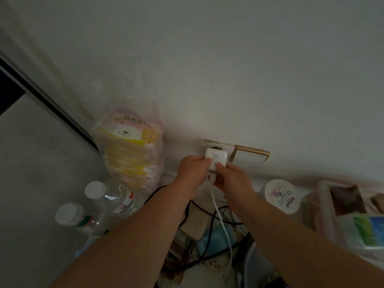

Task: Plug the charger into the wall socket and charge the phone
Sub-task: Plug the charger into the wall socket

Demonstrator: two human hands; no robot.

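A white cable (221, 221) hangs down from the charger (216, 161). The left hand (192, 170) and right hand (230, 178) both pinch the charger, which is pressed against the wall socket (209, 145) beside a gold-framed switch (250, 157).

The scene was dim and greyish, with no lamp or window visible. The wall (228, 59) looked slightly brighter at centre and darkened toward the corners. Straight lines bowed at the left edge from the wide lens. The pink-and-yellow package (133, 142) at centre left was smeared, possibly by motion blur.
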